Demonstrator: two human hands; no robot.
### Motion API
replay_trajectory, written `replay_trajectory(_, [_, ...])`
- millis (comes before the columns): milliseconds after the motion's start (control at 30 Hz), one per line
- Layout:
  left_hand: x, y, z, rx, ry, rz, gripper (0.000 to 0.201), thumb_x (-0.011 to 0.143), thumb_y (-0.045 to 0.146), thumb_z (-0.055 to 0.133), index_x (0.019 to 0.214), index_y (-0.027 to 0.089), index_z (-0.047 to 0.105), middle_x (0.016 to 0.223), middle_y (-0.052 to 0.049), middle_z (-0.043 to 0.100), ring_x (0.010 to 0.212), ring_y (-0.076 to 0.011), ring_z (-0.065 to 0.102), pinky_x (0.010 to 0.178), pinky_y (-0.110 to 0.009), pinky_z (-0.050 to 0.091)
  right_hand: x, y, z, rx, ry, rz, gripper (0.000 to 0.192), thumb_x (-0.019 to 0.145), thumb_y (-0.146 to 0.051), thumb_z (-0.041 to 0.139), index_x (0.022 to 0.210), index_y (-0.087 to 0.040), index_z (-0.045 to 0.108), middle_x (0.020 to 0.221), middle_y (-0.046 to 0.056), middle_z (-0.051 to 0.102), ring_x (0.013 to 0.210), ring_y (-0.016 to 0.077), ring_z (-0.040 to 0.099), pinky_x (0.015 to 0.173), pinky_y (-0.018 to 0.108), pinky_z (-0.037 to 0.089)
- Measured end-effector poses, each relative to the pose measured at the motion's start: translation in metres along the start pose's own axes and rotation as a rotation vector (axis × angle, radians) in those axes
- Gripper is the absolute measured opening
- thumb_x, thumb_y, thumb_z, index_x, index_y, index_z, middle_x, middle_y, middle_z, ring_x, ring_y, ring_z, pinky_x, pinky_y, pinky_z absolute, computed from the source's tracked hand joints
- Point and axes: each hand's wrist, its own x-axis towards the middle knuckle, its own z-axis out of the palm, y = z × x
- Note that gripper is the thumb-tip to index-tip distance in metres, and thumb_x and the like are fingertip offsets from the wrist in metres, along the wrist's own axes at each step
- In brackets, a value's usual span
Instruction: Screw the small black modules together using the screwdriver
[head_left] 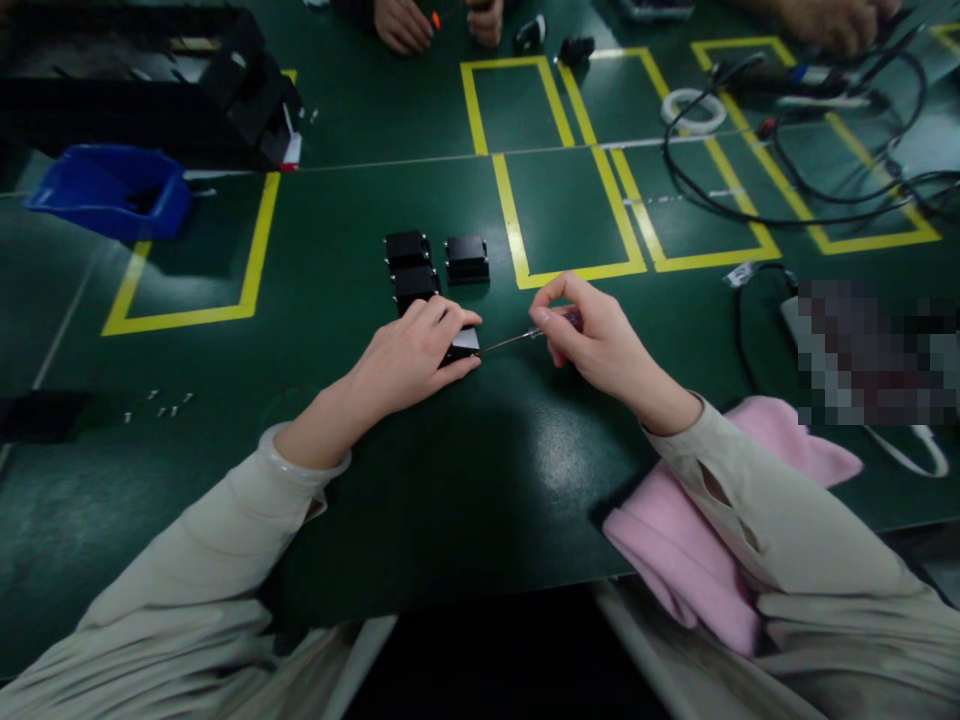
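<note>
While left hand pins small black unit flat on tabletop, right hand pinches thin screwdriver, tip touching unit's 3 o'clock side. Three like units grouped just beyond at 12 o'clock, apparently set aside. Loose screws lie well apart at 9 o'clock: judge work mid-batch.
</note>
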Motion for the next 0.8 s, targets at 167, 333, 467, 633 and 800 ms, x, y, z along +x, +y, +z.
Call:
replay_trajectory(167, [0.0001, 0.001, -0.001, -0.005, -0.008, -0.008, 0.046, 0.105, 0.044, 0.058, 0.144, 0.021, 0.053, 0.139, -0.015, 0.062, 0.126, -0.0331, 0.06, 0.095, -0.045, 0.059, 0.0, 0.0001, -0.0001, -0.007, 0.022, -0.063, 0.013, 0.104, -0.02, 0.062, 0.105, -0.024, 0.05, 0.064, -0.01, 0.051, 0.051, 0.0096, 0.051, 0.054, 0.027, 0.037])
replay_trajectory(333, [0.0002, 0.001, -0.0015, 0.005, -0.012, -0.006, 0.046, 0.106, 0.045, 0.057, 0.144, 0.02, 0.052, 0.14, -0.016, 0.061, 0.125, -0.0334, 0.061, 0.094, -0.045, 0.06, 0.0005, 0.0015, 0.0, 0.008, 0.001, -0.015, 0.011, 0.108, -0.025, 0.058, 0.101, -0.024, 0.05, 0.06, -0.01, 0.049, 0.047, 0.0097, 0.049, 0.05, 0.027, 0.033])
replay_trajectory(467, [0.0004, 0.0008, -0.0008, 0.007, -0.011, -0.01, 0.046, 0.105, 0.045, 0.058, 0.144, 0.02, 0.053, 0.14, -0.015, 0.062, 0.126, -0.0332, 0.06, 0.094, -0.045, 0.06, 0.0004, 0.0027, -0.0004, -0.009, 0.0, -0.055, 0.009, 0.107, -0.021, 0.058, 0.105, -0.024, 0.049, 0.063, -0.01, 0.049, 0.049, 0.0093, 0.049, 0.052, 0.026, 0.034])
replay_trajectory(633, [0.0004, 0.0004, 0.0003, 0.014, -0.001, -0.002, 0.046, 0.105, 0.045, 0.059, 0.143, 0.02, 0.053, 0.139, -0.015, 0.062, 0.126, -0.0332, 0.061, 0.095, -0.045, 0.06, 0.0008, 0.004, -0.0007, -0.016, 0.014, -0.054, 0.013, 0.108, -0.027, 0.061, 0.105, -0.024, 0.049, 0.063, -0.01, 0.049, 0.05, 0.0092, 0.049, 0.054, 0.026, 0.036])
replay_trajectory(800, [0.0001, 0.0008, -0.0005, 0.012, -0.007, -0.007, 0.047, 0.106, 0.045, 0.059, 0.144, 0.018, 0.053, 0.139, -0.015, 0.062, 0.126, -0.0332, 0.061, 0.094, -0.045, 0.06, 0.0007, 0.0052, 0.0001, 0.016, -0.003, -0.016, 0.017, 0.111, -0.036, 0.058, 0.101, -0.024, 0.049, 0.059, -0.01, 0.047, 0.046, 0.0092, 0.047, 0.048, 0.027, 0.031])
